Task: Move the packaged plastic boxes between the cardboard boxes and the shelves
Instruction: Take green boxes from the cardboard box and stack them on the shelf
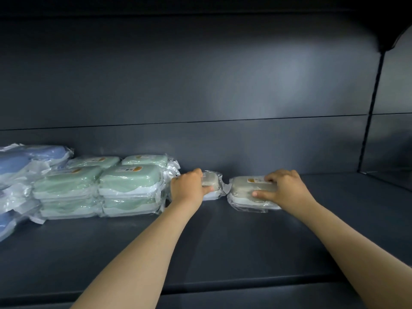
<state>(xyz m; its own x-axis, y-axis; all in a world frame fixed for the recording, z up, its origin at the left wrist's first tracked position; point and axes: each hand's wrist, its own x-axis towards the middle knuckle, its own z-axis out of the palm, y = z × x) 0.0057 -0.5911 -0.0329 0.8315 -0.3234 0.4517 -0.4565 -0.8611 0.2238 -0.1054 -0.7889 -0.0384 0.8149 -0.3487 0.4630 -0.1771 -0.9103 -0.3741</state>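
- We grip one pale, film-wrapped plastic box (213,181) in our left hand (189,186) and a second pale box (245,189) in our right hand (283,188) — both rest on the dark grey shelf (223,241).
- Their long axes run along the shelf, and the left one sits just beside the green wrapped stacks (129,181).
- We count two pale boxes and four green stacks — the blue wrapped packs (26,157) are too bunched to count.

The one head view stands just before the front edge of the shelf (223,253), looking forward and slightly down along its deck and squarely at its back panel (200,74). It is close: outstretched arms enter from below, left hand (188,187) gripping the left box (213,178), right hand (286,188) the right box (245,188), near the shelf's rear.
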